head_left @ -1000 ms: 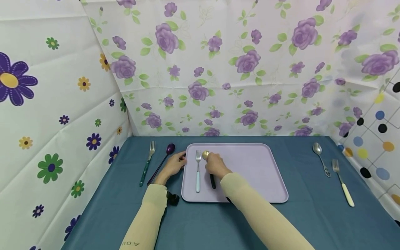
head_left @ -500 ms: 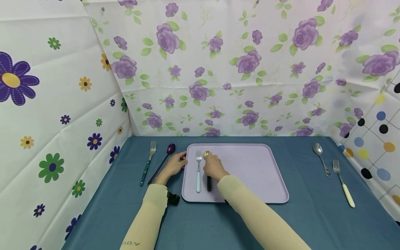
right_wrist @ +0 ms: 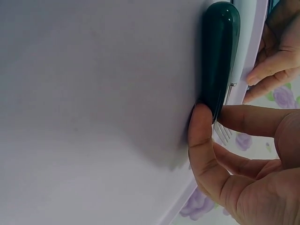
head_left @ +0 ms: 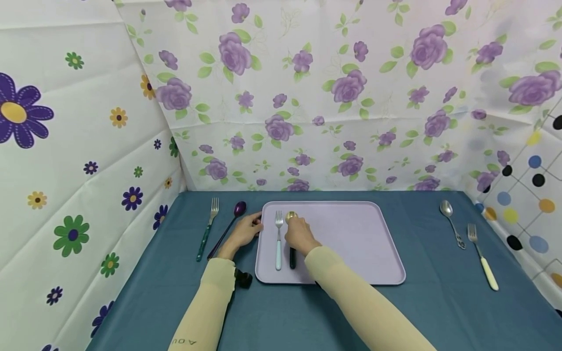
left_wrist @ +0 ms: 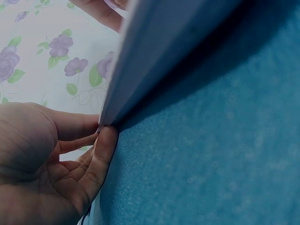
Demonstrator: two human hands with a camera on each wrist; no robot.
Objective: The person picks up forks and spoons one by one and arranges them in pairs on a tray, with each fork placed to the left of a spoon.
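two hands (head_left: 247,230) (head_left: 300,235), green-handled spoon (head_left: 292,258) in right, tray (head_left: 351,239) pinched in left

Left sleeve (head_left: 197,307): long, pale cream-yellow, fairly close-fitting
Lettering (head_left: 183,342): small, dark, printed across left forearm, hard to read
Right sleeve (head_left: 369,302): long, smooth, matching cream-yellow
Right cuff (head_left: 324,262): slightly deeper yellow band
Black piece (head_left: 243,279) by left cuff: rounded, knob-like
Left hand (head_left: 245,230), right hand (head_left: 300,235): bare beyond cuffs
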